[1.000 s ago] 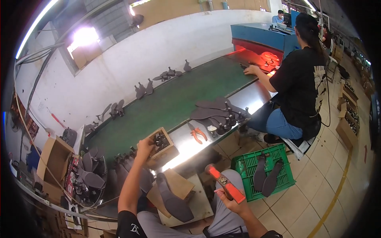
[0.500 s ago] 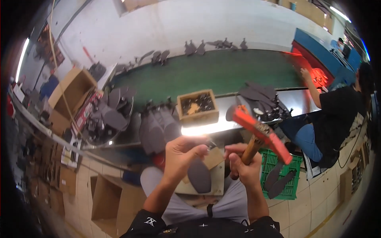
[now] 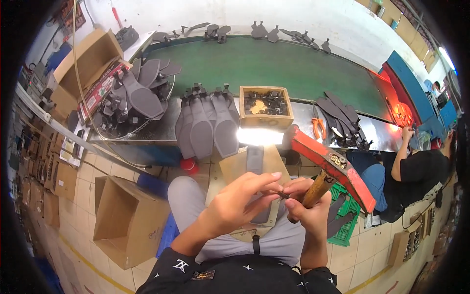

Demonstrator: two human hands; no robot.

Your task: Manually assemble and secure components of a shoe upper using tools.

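My right hand (image 3: 313, 211) grips the wooden handle of a red-headed hammer (image 3: 335, 169), its head raised toward the upper right. Thumb and forefinger of that hand also meet a small dark piece (image 3: 283, 195), which my left hand (image 3: 230, 208) pinches from the other side. The piece is too small to name. Below my hands a dark grey shoe sole (image 3: 254, 159) lies on a tan board (image 3: 232, 169) over my lap, partly covered by my fingers.
A wooden box (image 3: 267, 121) of small black pieces stands ahead on the metal bench edge. Grey soles (image 3: 200, 122) lie left of it; orange-handled pliers (image 3: 318, 127) and more soles (image 3: 338, 112) lie right. A co-worker (image 3: 423, 169) sits far right, beyond a green crate (image 3: 345, 228).
My hands were apart and have come together at the fingertips around the small dark piece. The hammer stays in my right hand. The whole view has shifted and tilted.
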